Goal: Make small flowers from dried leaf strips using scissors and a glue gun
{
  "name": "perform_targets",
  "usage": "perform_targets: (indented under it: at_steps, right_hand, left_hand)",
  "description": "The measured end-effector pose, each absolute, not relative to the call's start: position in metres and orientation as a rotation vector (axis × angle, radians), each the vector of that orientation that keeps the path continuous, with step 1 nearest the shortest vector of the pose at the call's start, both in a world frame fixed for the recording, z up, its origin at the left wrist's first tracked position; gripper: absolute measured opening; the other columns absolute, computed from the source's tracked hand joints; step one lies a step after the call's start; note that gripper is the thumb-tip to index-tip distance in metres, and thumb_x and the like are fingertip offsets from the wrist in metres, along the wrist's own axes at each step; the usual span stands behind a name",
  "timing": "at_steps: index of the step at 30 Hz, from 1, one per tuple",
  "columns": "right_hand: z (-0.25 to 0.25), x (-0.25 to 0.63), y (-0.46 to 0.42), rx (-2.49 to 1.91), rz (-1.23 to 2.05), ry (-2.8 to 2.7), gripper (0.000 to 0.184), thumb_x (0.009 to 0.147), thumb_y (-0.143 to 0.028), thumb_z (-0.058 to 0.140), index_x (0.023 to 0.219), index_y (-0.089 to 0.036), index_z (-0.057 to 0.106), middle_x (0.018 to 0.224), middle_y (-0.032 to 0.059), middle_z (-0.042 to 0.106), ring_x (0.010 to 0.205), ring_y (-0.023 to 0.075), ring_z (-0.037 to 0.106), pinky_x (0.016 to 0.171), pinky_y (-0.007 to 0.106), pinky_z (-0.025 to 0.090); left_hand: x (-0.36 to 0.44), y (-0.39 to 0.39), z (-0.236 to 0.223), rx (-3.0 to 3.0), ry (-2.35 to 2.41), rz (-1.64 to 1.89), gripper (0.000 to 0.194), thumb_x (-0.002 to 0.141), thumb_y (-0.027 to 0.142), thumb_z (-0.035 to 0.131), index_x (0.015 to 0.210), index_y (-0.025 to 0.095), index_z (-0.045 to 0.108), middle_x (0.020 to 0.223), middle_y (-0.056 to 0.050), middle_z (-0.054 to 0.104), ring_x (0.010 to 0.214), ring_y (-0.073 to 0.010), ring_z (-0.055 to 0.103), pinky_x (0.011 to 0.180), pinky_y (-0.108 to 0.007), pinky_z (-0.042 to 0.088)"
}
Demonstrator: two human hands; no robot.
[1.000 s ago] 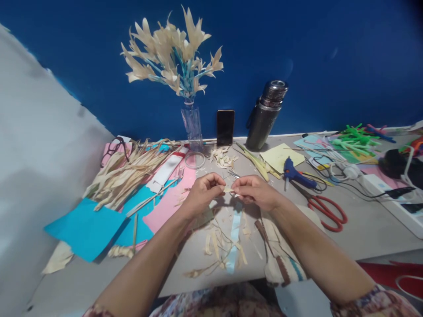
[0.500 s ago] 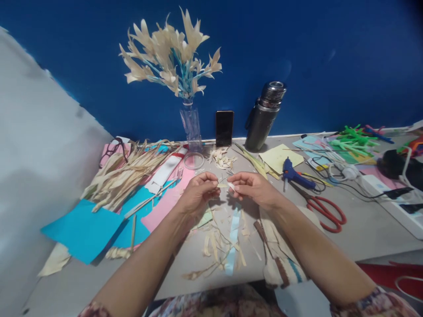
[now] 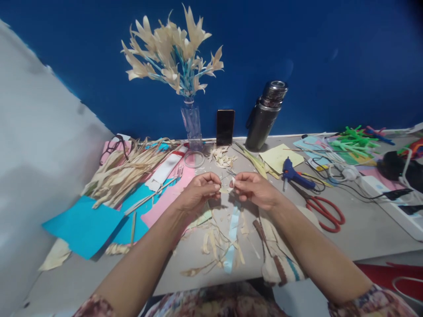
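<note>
My left hand (image 3: 203, 191) is closed in a pinch above the middle of the table. What its fingertips hold is too small to tell. Close beside it, my right hand (image 3: 253, 189) pinches a small whitish piece (image 3: 233, 181) between thumb and forefinger. The two hands are a short gap apart. Below them, pale dried husk strips (image 3: 213, 246) are scattered around a light blue ribbon (image 3: 233, 240). Just beyond the fingers lies a small heap of cream husk pieces (image 3: 222, 157).
Behind stand a clear bottle (image 3: 191, 125) with husk flowers (image 3: 172, 48), a phone (image 3: 225, 127) and a dark flask (image 3: 266, 116). On the right lie a blue glue gun (image 3: 297, 174), red-handled scissors (image 3: 325, 213) and a power strip (image 3: 393, 202). Husks (image 3: 128, 171) and blue paper (image 3: 82, 226) lie left.
My hands have drawn slightly apart, and the whitish piece in my right fingers now points more upward. The camera view has shifted a little.
</note>
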State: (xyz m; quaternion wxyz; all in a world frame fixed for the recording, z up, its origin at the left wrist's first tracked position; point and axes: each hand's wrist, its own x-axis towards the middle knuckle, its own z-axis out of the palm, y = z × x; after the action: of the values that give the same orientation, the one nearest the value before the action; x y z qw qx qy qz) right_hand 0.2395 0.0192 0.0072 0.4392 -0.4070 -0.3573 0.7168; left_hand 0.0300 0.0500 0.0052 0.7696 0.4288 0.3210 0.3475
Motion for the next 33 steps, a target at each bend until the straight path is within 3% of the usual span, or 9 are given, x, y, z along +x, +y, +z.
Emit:
perform_targets:
  at_steps: [5,18,24,33]
  right_hand:
    - [0.0071,0.234,0.0178,-1.046,1.79,-0.855,0.035,0.058,-0.031,0.092,0.075,-0.014,0.066,0.058,-0.0039,0.054,0.049,0.0056,0.043,0.04,0.016,0.024]
    - [0.0082,0.2304,0.0115,-1.178,1.39,-1.288,0.028,0.069,-0.04,0.084,0.079,-0.017,0.07,0.06,-0.0032,0.057,0.053,0.0097,0.046,0.051,0.025,0.034]
    - [0.0087,0.2311,0.0136,-1.071,1.603,-1.027,0.031,0.064,-0.037,0.088,0.077,-0.016,0.068,0.056,-0.0044,0.054,0.047,0.0067,0.04,0.045,0.021,0.026]
    - [0.0067,0.2319,0.0153,-1.048,1.851,-0.886,0.032,0.063,-0.034,0.089,0.075,-0.013,0.068,0.065,0.0014,0.062,0.048,0.0027,0.036,0.042,0.018,0.014]
  left_hand:
    - [0.0291,0.0487,0.0042,0.943,0.68,0.736,0.028,0.066,0.025,0.086,0.081,0.015,0.065,0.064,0.002,0.059,0.056,-0.0097,0.059,0.061,-0.024,0.05]
    - [0.0272,0.047,0.0015,0.961,0.676,0.721,0.026,0.067,0.025,0.085,0.083,0.015,0.066,0.067,0.001,0.059,0.057,-0.0103,0.059,0.059,-0.024,0.048]
    - [0.0272,0.0458,0.0033,0.929,0.671,0.701,0.025,0.068,0.024,0.085,0.083,0.015,0.067,0.07,0.001,0.061,0.057,-0.0088,0.058,0.061,-0.024,0.049]
    - [0.0293,0.0453,0.0046,0.938,0.651,0.684,0.022,0.069,0.022,0.084,0.082,0.014,0.067,0.072,0.0,0.06,0.061,-0.0093,0.058,0.06,-0.023,0.05]
